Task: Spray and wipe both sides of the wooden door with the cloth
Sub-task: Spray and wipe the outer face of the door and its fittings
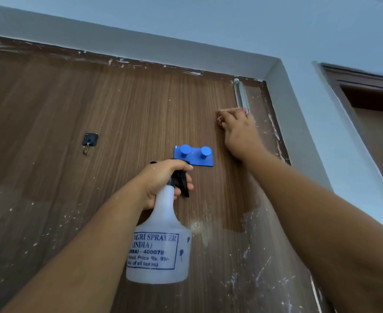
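Door (pixel 127 105) fills the view straight ahead of both raised hands, its wood grain running up and down and its top edge just above. The right hand (pixel 238 132) is the nearer one to the upper corner, pressed to the wood just below a metal bolt (pixel 241 96); a scrap of pale cloth (pixel 220 114) seems to peek past the fingertips, though most of it is hidden and I cannot tell how it is held. The left hand (pixel 163 177) is curled round the neck of a white spray bottle (pixel 161 245), a finger on the trigger, just below blue pegs (pixel 194 154). A small dark hook (pixel 89 141) sits well to the left. Pale walls frame the doorway.
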A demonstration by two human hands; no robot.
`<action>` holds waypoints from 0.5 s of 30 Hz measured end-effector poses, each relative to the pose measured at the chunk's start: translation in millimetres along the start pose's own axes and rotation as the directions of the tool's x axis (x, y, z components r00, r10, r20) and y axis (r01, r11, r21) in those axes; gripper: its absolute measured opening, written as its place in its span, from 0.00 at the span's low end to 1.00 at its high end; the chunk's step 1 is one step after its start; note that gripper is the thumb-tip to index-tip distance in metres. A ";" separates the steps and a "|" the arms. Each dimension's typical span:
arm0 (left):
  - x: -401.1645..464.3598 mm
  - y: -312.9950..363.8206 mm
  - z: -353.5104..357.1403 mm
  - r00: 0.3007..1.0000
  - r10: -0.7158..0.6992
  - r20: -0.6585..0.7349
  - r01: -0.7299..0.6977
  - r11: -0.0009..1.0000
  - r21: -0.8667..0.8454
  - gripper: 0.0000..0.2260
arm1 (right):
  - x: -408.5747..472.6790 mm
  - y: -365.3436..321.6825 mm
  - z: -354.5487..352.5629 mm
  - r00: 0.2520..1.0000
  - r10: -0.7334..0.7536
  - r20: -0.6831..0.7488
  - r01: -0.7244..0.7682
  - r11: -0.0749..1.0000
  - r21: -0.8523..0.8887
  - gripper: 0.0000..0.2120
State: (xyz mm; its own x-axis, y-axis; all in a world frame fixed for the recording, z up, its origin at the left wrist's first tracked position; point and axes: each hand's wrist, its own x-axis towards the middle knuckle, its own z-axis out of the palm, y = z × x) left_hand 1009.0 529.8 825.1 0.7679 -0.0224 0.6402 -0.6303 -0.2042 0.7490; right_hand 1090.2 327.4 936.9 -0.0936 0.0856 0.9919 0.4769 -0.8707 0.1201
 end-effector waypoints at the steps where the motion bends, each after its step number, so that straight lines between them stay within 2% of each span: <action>1: 0.9 0.1 -0.1 1.000 0.001 -0.004 -0.001 1.000 0.001 0.11 | -4.9 -1.2 6.9 0.998 0.031 -0.053 -0.036 0.996 -0.084 0.19; 3: 2.6 -1.1 0.2 1.000 0.003 -0.015 -0.002 1.000 0.004 0.11 | -24.1 -10.5 13.3 0.980 0.103 -0.168 -0.133 0.976 -0.173 0.19; 5: 3.6 -1.7 -0.1 1.000 0.006 -0.015 -0.005 1.000 0.019 0.12 | -60.4 -19.4 16.4 0.963 0.086 -0.256 -0.136 0.973 -0.185 0.18; 7: 3.4 -1.4 0.2 1.000 -0.004 -0.013 0.005 1.000 0.031 0.12 | -99.8 -13.6 15.8 0.969 0.019 -0.244 -0.054 0.989 -0.138 0.18; 9: 3.1 -0.4 1.6 1.000 -0.018 -0.016 0.018 0.999 0.035 0.12 | -111.7 9.5 9.9 0.974 0.016 -0.226 -0.037 0.995 -0.087 0.17; 13: -0.4 -2.6 3.7 1.000 -0.016 -0.025 0.017 1.000 0.018 0.12 | -80.2 37.5 -5.8 0.935 0.302 -0.187 -0.304 0.952 0.017 0.15; 15: -1.5 -4.1 4.0 0.999 -0.004 -0.041 0.005 0.999 0.037 0.11 | -81.0 33.7 -6.5 0.925 0.336 -0.177 -0.334 0.942 0.043 0.13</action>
State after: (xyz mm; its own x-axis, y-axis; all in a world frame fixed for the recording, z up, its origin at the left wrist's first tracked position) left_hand 1010.8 526.7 820.4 0.7650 0.0180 0.6438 -0.6217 -0.2407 0.7454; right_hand 1108.1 288.0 860.3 -0.0813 -0.2996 0.9506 0.5183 -0.8274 -0.2164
